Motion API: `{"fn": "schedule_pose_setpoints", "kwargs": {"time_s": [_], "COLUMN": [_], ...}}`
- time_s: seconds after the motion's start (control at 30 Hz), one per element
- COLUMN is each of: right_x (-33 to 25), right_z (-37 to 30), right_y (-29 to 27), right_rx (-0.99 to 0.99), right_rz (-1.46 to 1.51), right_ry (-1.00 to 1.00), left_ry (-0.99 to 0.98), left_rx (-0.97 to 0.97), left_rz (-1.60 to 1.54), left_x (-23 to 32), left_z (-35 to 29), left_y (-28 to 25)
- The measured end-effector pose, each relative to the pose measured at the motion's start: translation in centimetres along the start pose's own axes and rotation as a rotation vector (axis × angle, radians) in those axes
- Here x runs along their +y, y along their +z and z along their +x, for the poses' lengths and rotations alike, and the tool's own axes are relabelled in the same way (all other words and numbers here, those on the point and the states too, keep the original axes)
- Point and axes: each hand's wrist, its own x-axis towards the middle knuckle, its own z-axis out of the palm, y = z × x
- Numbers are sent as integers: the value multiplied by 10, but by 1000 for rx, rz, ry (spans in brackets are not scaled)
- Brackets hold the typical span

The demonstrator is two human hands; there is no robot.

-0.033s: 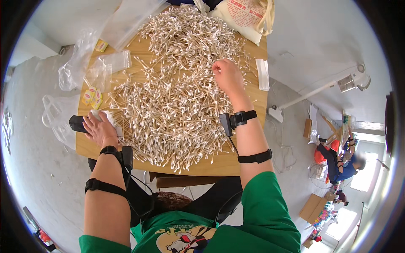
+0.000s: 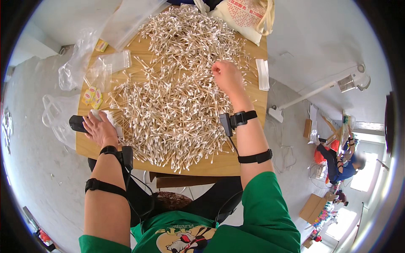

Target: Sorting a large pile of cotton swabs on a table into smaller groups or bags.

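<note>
A wide heap of cotton swabs (image 2: 168,114) with pale wooden sticks and white tips covers the middle of the wooden table (image 2: 198,169), and a second heap (image 2: 190,33) lies beyond it. My right hand (image 2: 228,76) is over the right side, where the two heaps meet, its fingers curled together; whatever they hold is hidden. Near the table's left edge my left hand (image 2: 100,128) lies flat with fingers spread on something white (image 2: 113,120), partly covered, perhaps a stack of bags. A black object (image 2: 77,124) touches its fingertips.
Yellow-and-white small packets (image 2: 92,97) and clear plastic bags (image 2: 116,62) lie on the left. A cream cloth bag (image 2: 242,19) stands at the far right, near a white folded strip (image 2: 262,74). Beyond the table's right side are a white stand (image 2: 308,95) and a person in blue (image 2: 348,170).
</note>
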Motion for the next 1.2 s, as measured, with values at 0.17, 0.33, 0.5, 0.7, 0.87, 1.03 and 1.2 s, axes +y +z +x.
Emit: {"fn": "schedule_pose_setpoints", "kwargs": {"time_s": [0.17,0.33,0.5,0.7,0.87,1.03,1.2], "right_x": [-7,-5,-4,-7,-15,-9,-8], "right_z": [-9,-9,-7,-10,-18,-21,-19], "right_y": [-3,-5,-2,-8,-7,-2,-5], "right_rx": [-205,-280,-295,-386,-390,-255,-162], "right_rz": [120,49,-19,40,-10,15,260], "right_ry": [151,154,36,96,25,-19,145], "left_ry": [-12,-13,-19,-6,-16,-26,-16], "left_rx": [1,3,-9,6,8,-11,-7], "left_rz": [9,2,0,5,5,16,16], "left_x": [-1,0,2,-1,-4,2,0], "left_z": [1,0,0,0,2,0,0], "left_y": [0,1,-2,2,2,-3,1]}}
